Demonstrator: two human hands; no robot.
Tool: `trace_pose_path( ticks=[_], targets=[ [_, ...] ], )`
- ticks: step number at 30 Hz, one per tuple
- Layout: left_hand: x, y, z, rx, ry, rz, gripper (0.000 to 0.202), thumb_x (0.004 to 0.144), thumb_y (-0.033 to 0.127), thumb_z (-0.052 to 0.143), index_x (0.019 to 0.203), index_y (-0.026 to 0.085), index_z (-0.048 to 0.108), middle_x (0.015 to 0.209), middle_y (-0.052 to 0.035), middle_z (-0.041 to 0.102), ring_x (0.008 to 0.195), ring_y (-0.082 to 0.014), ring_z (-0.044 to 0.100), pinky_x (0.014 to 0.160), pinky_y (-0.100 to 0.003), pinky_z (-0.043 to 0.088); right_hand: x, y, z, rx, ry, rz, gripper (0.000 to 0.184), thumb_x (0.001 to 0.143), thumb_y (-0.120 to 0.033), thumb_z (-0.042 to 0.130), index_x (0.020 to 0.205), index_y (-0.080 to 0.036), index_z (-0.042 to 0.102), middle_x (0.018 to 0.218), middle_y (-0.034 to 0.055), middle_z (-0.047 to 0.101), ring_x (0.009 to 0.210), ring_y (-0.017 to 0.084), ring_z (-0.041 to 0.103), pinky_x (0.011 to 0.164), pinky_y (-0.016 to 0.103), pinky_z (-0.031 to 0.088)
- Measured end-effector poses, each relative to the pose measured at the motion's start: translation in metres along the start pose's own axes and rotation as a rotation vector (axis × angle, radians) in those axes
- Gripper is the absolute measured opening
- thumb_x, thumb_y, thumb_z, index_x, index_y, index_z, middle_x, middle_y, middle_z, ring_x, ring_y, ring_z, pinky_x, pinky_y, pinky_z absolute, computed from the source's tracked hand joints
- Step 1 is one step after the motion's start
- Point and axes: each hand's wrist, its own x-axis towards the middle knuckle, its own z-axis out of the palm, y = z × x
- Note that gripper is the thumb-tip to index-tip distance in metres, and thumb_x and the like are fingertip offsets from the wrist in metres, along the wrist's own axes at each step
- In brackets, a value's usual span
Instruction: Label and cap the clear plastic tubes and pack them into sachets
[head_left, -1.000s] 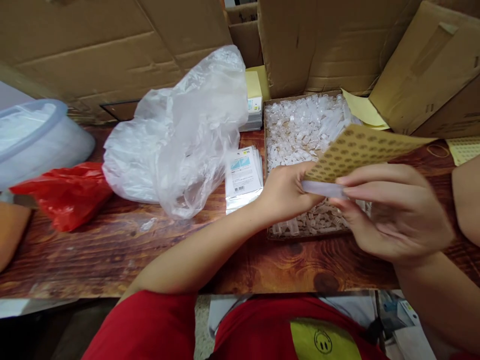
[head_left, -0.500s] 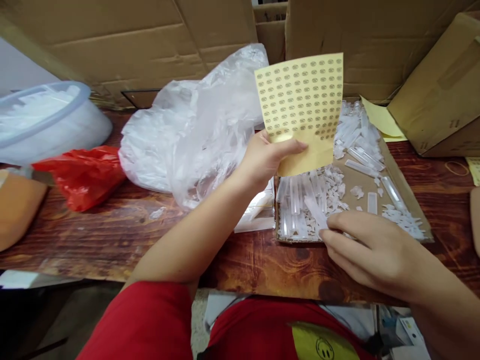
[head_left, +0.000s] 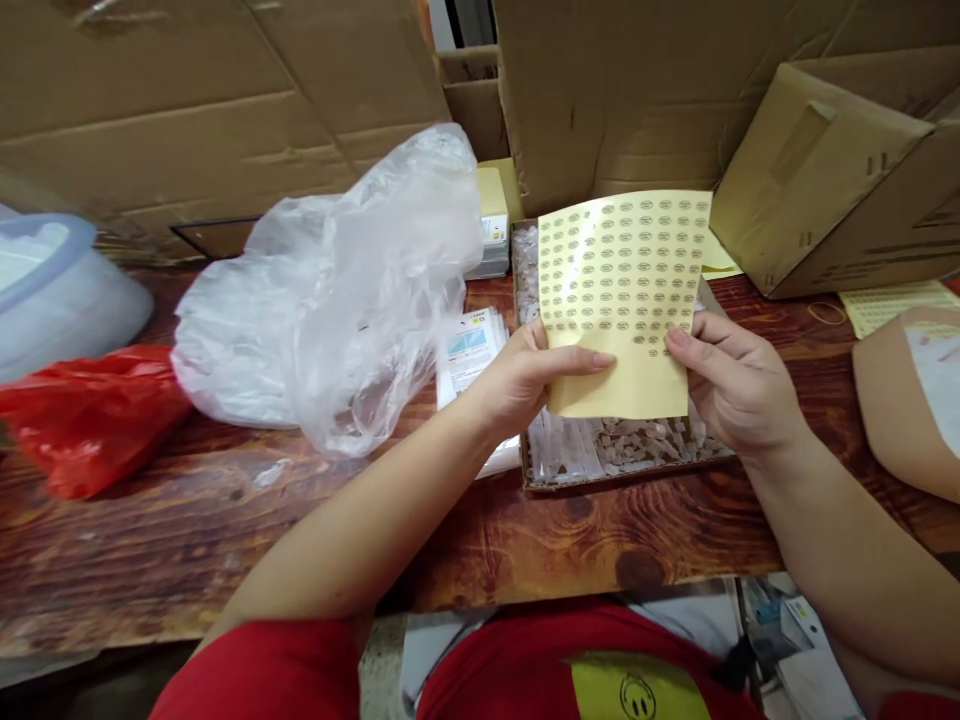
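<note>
A yellow sheet of small oval stickers (head_left: 622, 270) is held up over a shallow cardboard tray (head_left: 622, 478). My left hand (head_left: 529, 375) grips its lower left part, thumb lying across the bare strip. At the sheet's right edge, my right hand (head_left: 739, 375) pinches it, with the thumb on the lowest stickers and the fingers hidden behind. Whether a sticker is lifting there, I cannot tell. Clear plastic pieces (head_left: 562, 450) and small scraps lie in the tray, mostly covered by the sheet.
Left of the tray are printed packets (head_left: 469, 350) and a large clear plastic bag (head_left: 337, 290). Farther left sit a red bag (head_left: 90, 410) and a white tub (head_left: 67, 290). A cardboard box (head_left: 832, 180) stands at the back right, another sticker sheet (head_left: 885, 300) near it.
My right hand has left the plastic pieces in the tray and moved up to the sheet's right edge. The sheet appears lower and flatter. The view has shifted right.
</note>
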Motion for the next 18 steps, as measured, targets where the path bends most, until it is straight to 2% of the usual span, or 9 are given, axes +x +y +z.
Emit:
trace_pose_path(
  ticks=[3,6,8,10,11,14,18],
  targets=[
    [0.000,0.000,0.005,-0.018,0.008,0.061,0.049,0.064,0.030,0.090,0.109,0.019,0.076,0.117,-0.0127,0.079,0.120,-0.0384,0.071,0.108,-0.053,0.057,-0.002,-0.001,-0.002,-0.029,-0.006,-0.024,0.023,0.098,-0.040,0.065,0.084,-0.022,0.061,0.073,-0.0014,0.065,0.059,0.015,0.062,0.052,0.027,0.051],
    [0.001,-0.003,0.009,-0.003,0.059,0.102,0.060,0.063,0.029,0.091,0.119,0.021,0.073,0.119,-0.0117,0.079,0.122,-0.0377,0.070,0.108,-0.052,0.057,-0.002,-0.003,-0.003,-0.202,0.051,-0.134,0.019,0.101,-0.037,0.061,0.089,-0.023,0.063,0.076,-0.0012,0.064,0.061,0.014,0.061,0.056,0.029,0.053],
    [0.003,-0.006,0.011,-0.006,0.103,0.126,0.063,0.064,0.029,0.091,0.123,0.021,0.071,0.120,-0.0119,0.078,0.124,-0.0375,0.069,0.107,-0.051,0.058,-0.001,-0.007,-0.002,-0.403,0.189,-0.280,0.011,0.097,-0.035,0.067,0.098,-0.024,0.065,0.086,0.0016,0.066,0.072,0.017,0.064,0.062,0.032,0.056],
    [0.003,-0.009,0.014,-0.018,0.142,0.149,0.063,0.065,0.030,0.090,0.124,0.021,0.071,0.119,-0.0117,0.078,0.126,-0.0368,0.068,0.106,-0.049,0.058,-0.001,-0.014,0.000,-0.636,0.336,-0.471,0.020,0.089,-0.031,0.077,0.106,-0.025,0.067,0.095,0.0054,0.066,0.085,0.022,0.065,0.071,0.038,0.058],
    [0.003,-0.010,0.015,-0.022,0.155,0.157,0.063,0.065,0.030,0.089,0.125,0.022,0.070,0.118,-0.0115,0.079,0.126,-0.0363,0.068,0.106,-0.048,0.058,-0.002,-0.017,0.002,-0.733,0.368,-0.558,0.024,0.086,-0.027,0.080,0.107,-0.025,0.068,0.096,0.0065,0.066,0.089,0.024,0.066,0.074,0.040,0.058],
    [0.002,-0.012,0.018,-0.023,0.172,0.170,0.062,0.067,0.030,0.089,0.126,0.022,0.070,0.118,-0.0106,0.079,0.123,-0.0343,0.069,0.105,-0.047,0.058,-0.005,-0.025,0.009,-0.844,0.299,-0.680,0.025,0.085,-0.016,0.078,0.107,-0.026,0.073,0.089,0.0056,0.069,0.085,0.024,0.068,0.076,0.041,0.058],
    [0.000,-0.015,0.020,0.024,0.196,0.212,0.060,0.069,0.032,0.090,0.125,0.024,0.071,0.121,-0.0087,0.078,0.122,-0.0315,0.070,0.106,-0.045,0.058,-0.008,-0.026,0.017,-0.754,0.240,-0.637,0.026,0.088,-0.011,0.072,0.108,-0.028,0.077,0.090,0.0036,0.076,0.081,0.022,0.073,0.074,0.039,0.062]
  ],
)
